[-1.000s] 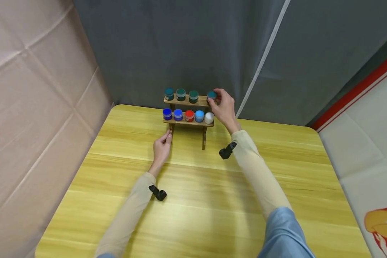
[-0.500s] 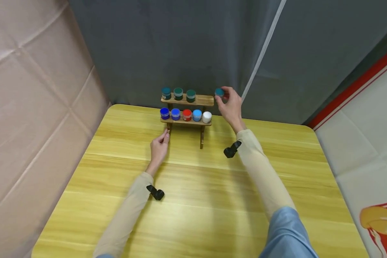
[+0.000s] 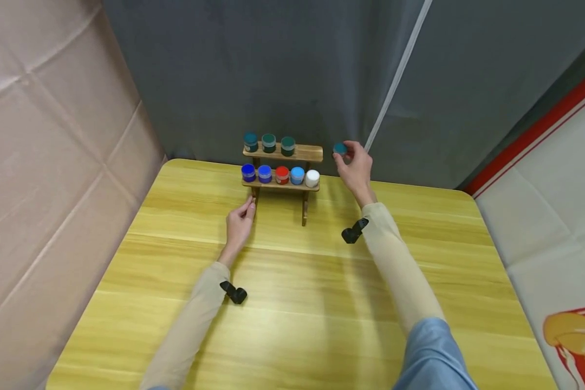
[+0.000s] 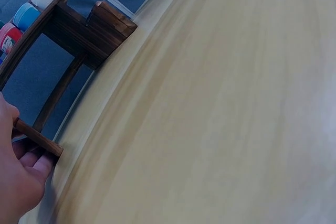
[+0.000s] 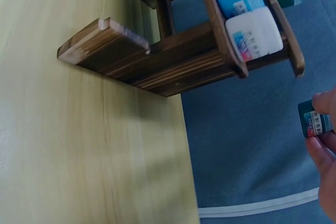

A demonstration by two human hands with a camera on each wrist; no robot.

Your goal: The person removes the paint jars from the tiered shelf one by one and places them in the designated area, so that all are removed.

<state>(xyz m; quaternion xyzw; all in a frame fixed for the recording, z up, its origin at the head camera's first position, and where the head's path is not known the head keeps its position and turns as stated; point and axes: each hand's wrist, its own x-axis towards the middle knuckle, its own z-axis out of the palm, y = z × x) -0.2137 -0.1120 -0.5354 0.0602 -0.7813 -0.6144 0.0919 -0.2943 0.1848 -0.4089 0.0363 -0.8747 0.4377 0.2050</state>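
Note:
A small two-tier wooden rack point(image 3: 308, 153) stands at the table's back edge. My left hand point(image 3: 239, 223) grips its left front leg; the left wrist view shows the fingers curled round that leg point(image 4: 39, 137). To the right of the upper tier, my right hand point(image 3: 358, 169) pinches a dark teal paint jar point(image 3: 339, 149) between thumb and fingers, apart from the rack. Three dark green and teal jars point(image 3: 268, 143) stand on the upper tier's left part. Along the lower tier sit several jars: two blue, a red jar point(image 3: 282, 174), a light blue one and a white jar point(image 5: 254, 34).
The wooden table point(image 3: 292, 292) spreads in front of the rack. Behind it hangs a grey curtain point(image 3: 253, 70) with a white strip. A pinkish padded wall point(image 3: 53, 162) borders the left side, a white panel with red trim point(image 3: 556, 216) the right.
My right hand has lifted the teal jar off the upper tier's right end and carried it to the right, then slightly down. The left hand keeps its grip on the rack leg.

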